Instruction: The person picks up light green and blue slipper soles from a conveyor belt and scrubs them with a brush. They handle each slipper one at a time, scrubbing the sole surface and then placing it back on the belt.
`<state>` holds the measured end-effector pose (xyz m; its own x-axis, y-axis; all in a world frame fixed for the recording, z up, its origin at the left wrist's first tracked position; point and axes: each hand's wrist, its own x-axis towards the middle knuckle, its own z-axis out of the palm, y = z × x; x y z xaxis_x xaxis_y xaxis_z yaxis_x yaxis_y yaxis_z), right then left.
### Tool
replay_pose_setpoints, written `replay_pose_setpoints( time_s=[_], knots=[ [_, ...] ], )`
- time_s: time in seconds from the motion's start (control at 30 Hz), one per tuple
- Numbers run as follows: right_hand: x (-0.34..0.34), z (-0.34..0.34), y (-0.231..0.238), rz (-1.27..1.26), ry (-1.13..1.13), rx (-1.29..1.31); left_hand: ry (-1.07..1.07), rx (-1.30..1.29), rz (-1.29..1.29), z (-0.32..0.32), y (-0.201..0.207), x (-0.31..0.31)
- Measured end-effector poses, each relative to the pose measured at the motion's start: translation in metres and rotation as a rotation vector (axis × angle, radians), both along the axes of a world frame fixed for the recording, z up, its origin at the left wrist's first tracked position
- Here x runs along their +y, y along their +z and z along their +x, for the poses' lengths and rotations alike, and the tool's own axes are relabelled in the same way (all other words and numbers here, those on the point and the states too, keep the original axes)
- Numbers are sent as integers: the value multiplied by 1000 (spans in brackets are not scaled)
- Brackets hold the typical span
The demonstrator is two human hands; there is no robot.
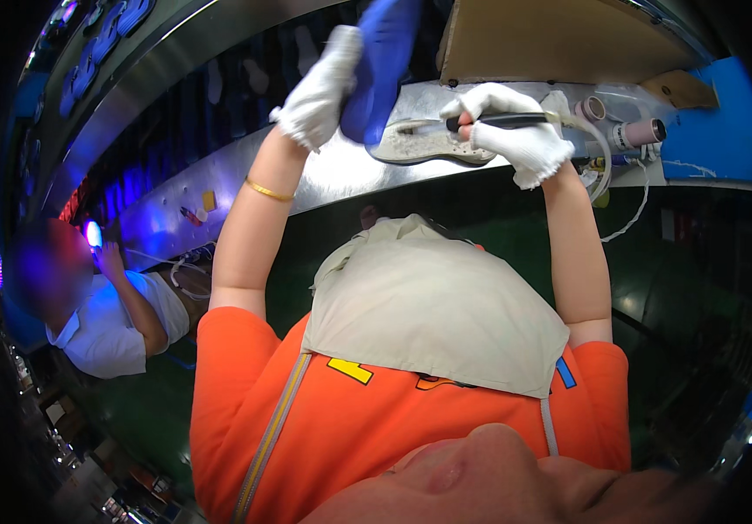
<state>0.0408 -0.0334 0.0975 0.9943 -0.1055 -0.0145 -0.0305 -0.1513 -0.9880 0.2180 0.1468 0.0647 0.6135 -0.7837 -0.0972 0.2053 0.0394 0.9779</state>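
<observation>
Two gloved hands at work over a metal bench (341,170). Left hand (319,87), white knit glove, closed around a blue shoe sole (380,61), held tilted above the bench edge; image blurred there, finger detail not clear. Right hand (511,131), same white glove, fingers wrapped around a dark pen-like tool (502,120), tip directed left onto a pale grey sole (428,144) lying flat on the bench, just below the blue one. Thin whitish hose (601,157) looping from the tool's rear end down past the bench edge.

Containers: brown cardboard box (551,39) at the far side of the bench, contents not visible. Two small cylindrical items, pinkish-white (640,133), lying on their sides right of the right hand; contents not discernible. Blue panel (725,122) at far right.

Surroundings: gold bangle (268,190) on the left wrist. Beige cloth apron (433,306), slightly creased, over an orange shirt (376,419). Small yellow block (209,200) on the bench further left. Row of blue soles (105,35) on a raised track at upper left. Another person in a white shirt (114,332) seated to the left, one hand raised near the bench, well apart from the work. Nothing lying between the hands and the grey sole.

Surfaces: bench shiny, reflective metal; gloves coarse knit; grey sole matt, speckled.
</observation>
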Motion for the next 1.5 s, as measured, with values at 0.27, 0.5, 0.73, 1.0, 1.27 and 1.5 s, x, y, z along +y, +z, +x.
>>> replay_pose_setpoints(
  time_s=[0.27,0.5,0.73,1.0,1.27,1.5],
  knots=[
    [19,-6,-21,123,-269,-139,-16,770,-260,-15,-30,13],
    [29,10,-21,181,-456,-356,-30,933,-532,-77,-26,-3],
    [52,4,-24,13,-247,-370,123,849,-452,-84,-33,-14],
    [57,11,-29,-298,-240,-442,159,733,-446,-62,-36,-14],
    [67,16,-33,-182,-270,-336,197,696,-479,-37,-36,-9],
    [67,24,-28,193,-366,-18,127,808,-539,-21,-37,-2]
  ],
)
